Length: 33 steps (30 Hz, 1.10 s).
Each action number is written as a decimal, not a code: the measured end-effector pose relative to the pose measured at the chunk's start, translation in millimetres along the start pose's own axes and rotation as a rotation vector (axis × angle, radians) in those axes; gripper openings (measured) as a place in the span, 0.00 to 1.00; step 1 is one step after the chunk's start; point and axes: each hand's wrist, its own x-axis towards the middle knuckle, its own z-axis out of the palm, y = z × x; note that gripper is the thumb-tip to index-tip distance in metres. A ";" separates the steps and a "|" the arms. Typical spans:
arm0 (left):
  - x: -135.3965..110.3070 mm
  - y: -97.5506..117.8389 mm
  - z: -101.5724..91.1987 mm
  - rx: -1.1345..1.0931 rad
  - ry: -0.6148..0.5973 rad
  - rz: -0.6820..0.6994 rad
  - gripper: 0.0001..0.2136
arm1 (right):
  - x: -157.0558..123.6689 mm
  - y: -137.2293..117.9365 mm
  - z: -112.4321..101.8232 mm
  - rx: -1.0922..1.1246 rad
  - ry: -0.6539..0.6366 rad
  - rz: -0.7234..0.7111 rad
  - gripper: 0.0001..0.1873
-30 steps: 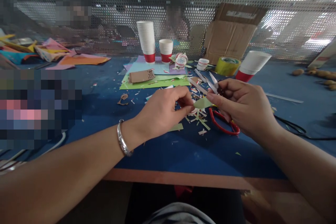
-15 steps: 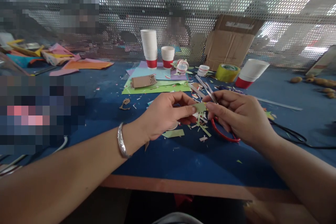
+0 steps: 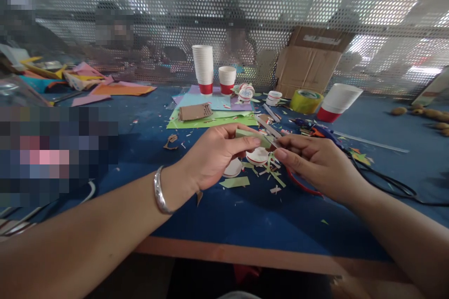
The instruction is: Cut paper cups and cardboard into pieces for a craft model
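My left hand point(image 3: 219, 154), with a silver bangle at the wrist, pinches a folded-looking strip of light green paper point(image 3: 245, 135) between thumb and fingers. My right hand point(image 3: 315, 159) is closed around red-handled scissors point(image 3: 304, 188), whose handle loop shows below the palm. Their blades point left at the right end of the green paper; whether they are parted is hard to see. Under the hands lie a round white paper piece point(image 3: 232, 168), a white cup base point(image 3: 257, 155), green paper scraps point(image 3: 235, 182) and thin offcuts.
Behind the hands stand stacked paper cups point(image 3: 202, 67), a shorter stack point(image 3: 227, 79), yellow tape point(image 3: 306, 102) and a tilted cup stack point(image 3: 339, 102). Brown cardboard point(image 3: 195, 112) lies on coloured sheets point(image 3: 175, 120). A glue gun point(image 3: 317, 130) with a black cable lies beyond my right hand.
The scissors have turned from pointing up and away to pointing left at the paper. More of the green strip now shows in my left hand. The view has shifted slightly.
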 end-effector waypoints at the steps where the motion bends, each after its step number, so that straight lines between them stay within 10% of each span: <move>1: -0.6 -0.4 0.0 0.013 -0.006 0.008 0.03 | -0.3 0.5 0.6 0.000 -0.013 0.007 0.19; 33: -5.0 -2.2 0.3 -0.001 -0.002 -0.038 0.06 | -2.8 -0.8 0.7 -0.173 -0.062 -0.029 0.24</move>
